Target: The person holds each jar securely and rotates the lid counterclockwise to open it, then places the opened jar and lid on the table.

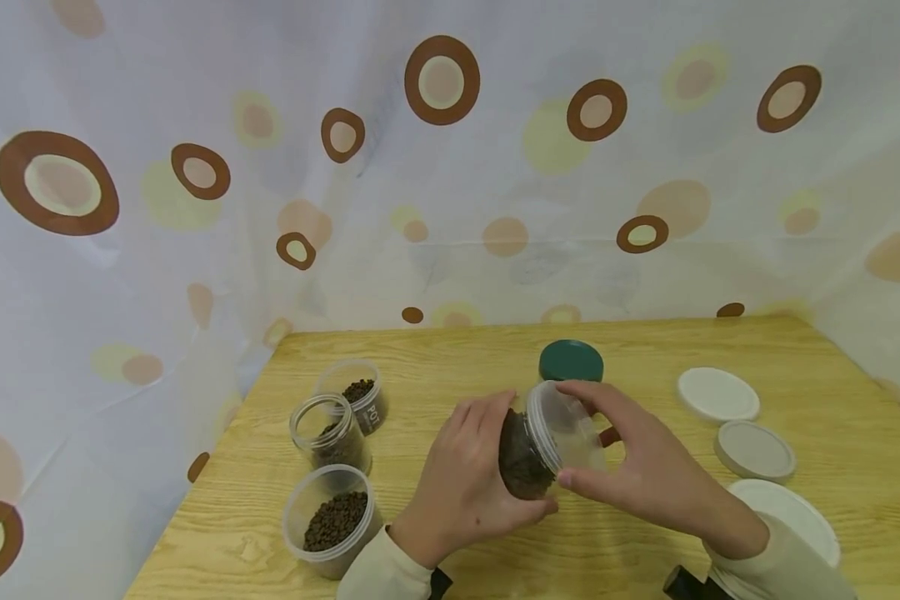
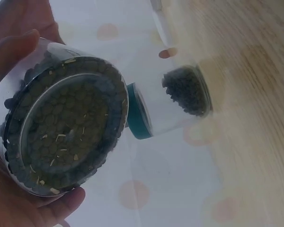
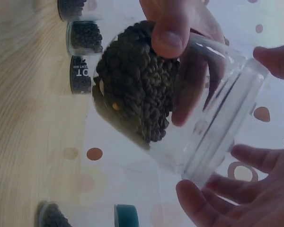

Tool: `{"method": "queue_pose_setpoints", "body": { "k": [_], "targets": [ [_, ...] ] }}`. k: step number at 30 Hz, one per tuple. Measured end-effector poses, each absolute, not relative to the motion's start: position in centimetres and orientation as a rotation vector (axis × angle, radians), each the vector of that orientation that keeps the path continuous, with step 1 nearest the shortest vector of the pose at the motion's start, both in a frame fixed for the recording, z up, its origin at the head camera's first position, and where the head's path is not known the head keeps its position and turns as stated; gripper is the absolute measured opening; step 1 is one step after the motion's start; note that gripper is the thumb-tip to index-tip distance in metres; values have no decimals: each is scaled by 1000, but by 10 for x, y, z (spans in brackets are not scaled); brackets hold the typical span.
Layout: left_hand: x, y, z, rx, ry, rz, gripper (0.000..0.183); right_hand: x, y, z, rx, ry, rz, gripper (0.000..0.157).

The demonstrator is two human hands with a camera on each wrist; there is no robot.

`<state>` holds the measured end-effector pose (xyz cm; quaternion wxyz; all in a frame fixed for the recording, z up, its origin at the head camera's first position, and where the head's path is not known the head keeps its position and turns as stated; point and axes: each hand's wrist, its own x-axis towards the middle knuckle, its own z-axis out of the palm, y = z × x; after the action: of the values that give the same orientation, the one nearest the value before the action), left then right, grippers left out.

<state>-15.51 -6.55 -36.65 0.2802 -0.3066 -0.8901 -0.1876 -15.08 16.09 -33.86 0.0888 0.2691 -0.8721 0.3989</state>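
Observation:
My left hand grips a clear jar partly filled with small dark brown pellets. It is tilted in the air, mouth end toward the right, and its round base faces the left wrist view. Around the mouth end, my right hand holds the translucent lid by its edge, thumb and fingers spread on opposite sides. Just behind stands another clear jar of pellets, capped with a dark green lid; the held jar hides its lower part in the head view.
At the left stand three uncovered containers of pellets: a translucent tub, a clear jar and a printed pot. To the right lie a white lid, a greyish lid and another white lid, partly behind the right forearm. Patterned sheets surround the wooden table.

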Motion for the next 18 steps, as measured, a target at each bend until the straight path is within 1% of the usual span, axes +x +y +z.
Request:
{"method": "queue_pose_setpoints", "body": {
  "k": [3, 7, 13, 16, 18],
  "targets": [
    [-156, -68, -368, -835, -2411, -553, 108, -153, 162, -339, 868, -2586, 1149, 76],
    [-157, -68, -369, -845, -2423, -535, 108, -153, 165, -339, 944, -2573, 1100, 80],
    [-159, -69, -369, -853, -2413, -502, 110, -155, 168, -342, 1005, -2576, 1088, 84],
    [-161, -70, -370, -847, -2424, -493, 110, -155, 167, -343, 995, -2608, 1096, 82],
    [-162, -70, -370, -842, -2423, -487, 111, -155, 167, -343, 968, -2629, 1093, 77]
  ]
}}
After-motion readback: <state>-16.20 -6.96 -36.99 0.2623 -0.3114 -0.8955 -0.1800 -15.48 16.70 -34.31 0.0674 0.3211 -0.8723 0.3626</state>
